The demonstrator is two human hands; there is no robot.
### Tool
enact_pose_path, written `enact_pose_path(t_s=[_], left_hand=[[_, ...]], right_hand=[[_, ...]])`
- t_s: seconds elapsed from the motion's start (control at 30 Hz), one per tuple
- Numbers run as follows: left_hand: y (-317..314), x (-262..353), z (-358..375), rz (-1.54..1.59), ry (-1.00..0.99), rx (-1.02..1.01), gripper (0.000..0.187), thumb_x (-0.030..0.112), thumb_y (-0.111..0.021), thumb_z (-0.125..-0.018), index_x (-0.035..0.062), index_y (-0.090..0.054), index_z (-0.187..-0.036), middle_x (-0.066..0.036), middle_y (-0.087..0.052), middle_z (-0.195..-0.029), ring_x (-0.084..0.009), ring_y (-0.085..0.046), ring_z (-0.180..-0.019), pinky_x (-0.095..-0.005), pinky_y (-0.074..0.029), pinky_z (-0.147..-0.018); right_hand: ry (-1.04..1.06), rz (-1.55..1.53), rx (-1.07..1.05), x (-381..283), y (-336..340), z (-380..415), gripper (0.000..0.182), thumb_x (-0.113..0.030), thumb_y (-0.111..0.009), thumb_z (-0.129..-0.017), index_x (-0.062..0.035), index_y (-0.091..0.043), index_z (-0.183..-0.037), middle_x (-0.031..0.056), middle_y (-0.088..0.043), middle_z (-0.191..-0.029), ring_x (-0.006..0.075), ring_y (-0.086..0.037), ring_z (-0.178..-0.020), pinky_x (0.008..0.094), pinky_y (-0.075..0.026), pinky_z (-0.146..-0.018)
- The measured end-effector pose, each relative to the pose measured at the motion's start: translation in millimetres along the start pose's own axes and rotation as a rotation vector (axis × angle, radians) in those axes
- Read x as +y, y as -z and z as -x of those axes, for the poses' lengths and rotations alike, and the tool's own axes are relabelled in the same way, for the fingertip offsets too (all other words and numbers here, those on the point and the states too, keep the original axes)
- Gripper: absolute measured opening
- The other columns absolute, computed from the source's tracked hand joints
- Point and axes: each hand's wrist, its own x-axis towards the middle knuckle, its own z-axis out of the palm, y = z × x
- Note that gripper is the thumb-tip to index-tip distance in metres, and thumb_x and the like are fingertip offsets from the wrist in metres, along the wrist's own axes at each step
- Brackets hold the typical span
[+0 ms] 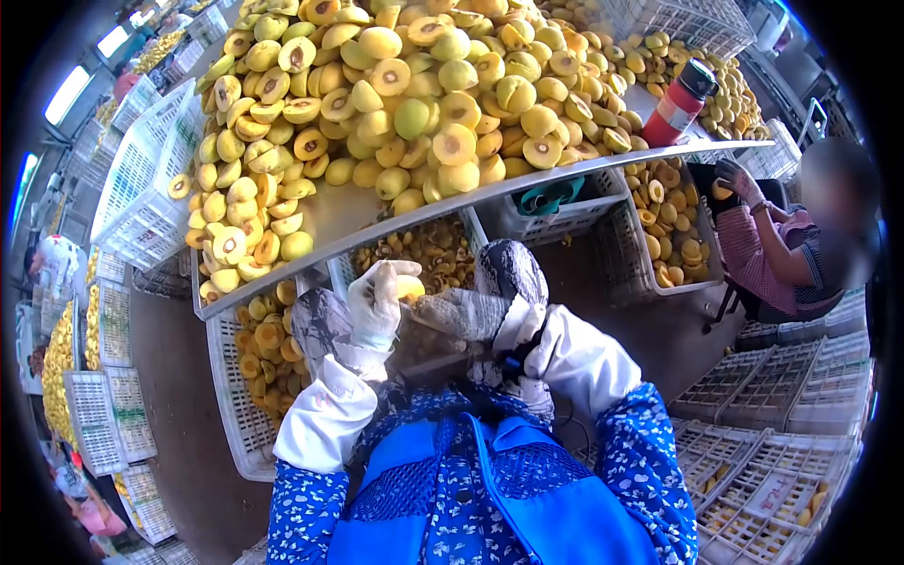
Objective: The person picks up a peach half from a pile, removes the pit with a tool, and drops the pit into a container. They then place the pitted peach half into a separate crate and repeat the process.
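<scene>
Between my gloved hands, just below the metal table's edge, is a yellow fruit piece [408, 287]. My left hand [375, 306], in a white glove, pinches it from the left. My right hand [461, 313], in a dirty grey glove, is closed at the fruit's lower right side; a thin tool seems to be in it, too small to make out. Beneath the hands sits a crate of cut scraps [443, 247]. Halved yellow fruits [414, 118] are heaped on the metal table [339, 221] in front of me.
A crate of fruit halves [226, 377] stands at my left, another [702, 273] at the right. On the table are a red bottle [674, 108] and, at its left end, a white crate [146, 179]. A co-worker [791, 245] sits at the right. Stacked crates [763, 471] stand lower right.
</scene>
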Motion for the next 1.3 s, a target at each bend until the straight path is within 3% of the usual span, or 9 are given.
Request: enact_pose_path(t_s=[0.37, 0.57, 0.73, 0.93, 1.03, 1.13, 1.17, 1.2, 1.3], left_hand=[[1, 7, 2, 0.235, 0.243, 0.017, 0.052, 0.04, -0.042, -0.095, -0.0047, -0.064, -0.081, -0.012, -0.066, -0.072, -0.0169, -0.062, -0.06, -0.0259, -0.049, -0.059], [3, 10, 9, 0.484, 0.421, 0.142, 0.055, 0.049, -0.041, -0.092, -0.0013, -0.061, -0.082, -0.013, -0.064, -0.067, -0.0225, -0.062, -0.057, -0.0306, -0.052, -0.054], [13, -13, 0, 0.691, 0.449, 0.12, 0.053, 0.049, -0.042, -0.091, 0.0011, -0.062, -0.081, -0.012, -0.065, -0.071, -0.0234, -0.064, -0.063, -0.0343, -0.053, -0.056], [17, -32, -6, 0.814, 0.488, -0.057, 0.059, 0.053, -0.038, -0.091, -0.0007, -0.062, -0.091, -0.014, -0.066, -0.074, -0.0245, -0.064, -0.064, -0.0346, -0.054, -0.058], [10, -36, 1, 0.894, 0.538, -0.089, 0.062, 0.055, -0.038, -0.09, -0.0013, -0.063, -0.095, -0.016, -0.066, -0.075, -0.0253, -0.064, -0.065, -0.0357, -0.054, -0.059], [13, -51, 5, 1.025, 0.615, -0.15, 0.062, 0.055, -0.038, -0.09, -0.0014, -0.063, -0.095, -0.017, -0.065, -0.075, -0.026, -0.064, -0.066, -0.0361, -0.055, -0.06], [10, -40, 2, 1.133, 0.669, 0.087, 0.061, 0.055, -0.039, -0.09, -0.0017, -0.062, -0.096, -0.018, -0.065, -0.075, -0.0261, -0.064, -0.065, -0.0356, -0.055, -0.06], [7, -30, -2, 1.232, 0.716, 0.331, 0.061, 0.054, -0.039, -0.09, -0.002, -0.062, -0.097, -0.019, -0.065, -0.075, -0.0263, -0.064, -0.064, -0.0351, -0.055, -0.06], [26, -36, -3, 0.72, 0.404, 0.099, 0.052, 0.046, -0.043, -0.092, -0.0033, -0.059, -0.096, -0.016, -0.065, -0.079, -0.0239, -0.063, -0.067, -0.0315, -0.053, -0.06]], right_hand=[[-0.007, -0.087, -0.068, 33, 3, -10, 0.041, -0.047, -0.048, -0.091, -0.0084, -0.054, -0.079, -0.0011, -0.047, -0.051, 0.008, -0.043, -0.039, 0.021, -0.028, -0.033], [0.128, 0.396, 0.075, 46, 4, -18, 0.028, -0.021, -0.049, -0.092, -0.0068, -0.055, -0.115, 0.0118, -0.059, -0.103, 0.0184, -0.056, -0.099, 0.0311, -0.045, -0.087], [0.198, 0.706, -0.08, 22, 7, -20, 0.032, -0.009, -0.045, -0.091, -0.0008, -0.049, -0.122, 0.0161, -0.059, -0.095, 0.027, -0.06, -0.084, 0.0345, -0.049, -0.07], [0.781, 1.192, -0.047, 44, 28, -29, 0.038, -0.004, -0.047, -0.084, -0.0005, -0.05, -0.121, 0.0206, -0.057, -0.094, 0.0342, -0.059, -0.08, 0.036, -0.05, -0.065], [0.372, 0.935, 0.008, 41, 18, -13, 0.04, -0.006, -0.048, -0.083, -0.0009, -0.048, -0.124, 0.021, -0.058, -0.094, 0.0339, -0.06, -0.081, 0.0363, -0.05, -0.066], [0.509, 0.914, 0.027, 38, 14, -4, 0.029, -0.028, -0.045, -0.096, -0.0074, -0.063, -0.106, 0.0171, -0.063, -0.085, 0.0276, -0.061, -0.081, 0.0349, -0.046, -0.07], [0.186, 0.498, 0.034, 9, -19, 19, 0.029, -0.03, -0.046, -0.095, -0.0064, -0.063, -0.098, 0.0148, -0.063, -0.08, 0.0291, -0.061, -0.08, 0.0359, -0.046, -0.07], [0.312, 0.797, -0.031, 23, -13, 14, 0.031, -0.032, -0.046, -0.095, -0.0049, -0.062, -0.092, 0.0129, -0.064, -0.079, 0.0263, -0.061, -0.08, 0.0356, -0.046, -0.07], [0.313, 0.633, 0.143, 41, -14, 12, 0.031, -0.031, -0.045, -0.095, -0.0045, -0.062, -0.094, 0.0141, -0.063, -0.076, 0.0274, -0.061, -0.079, 0.0372, -0.046, -0.068]])
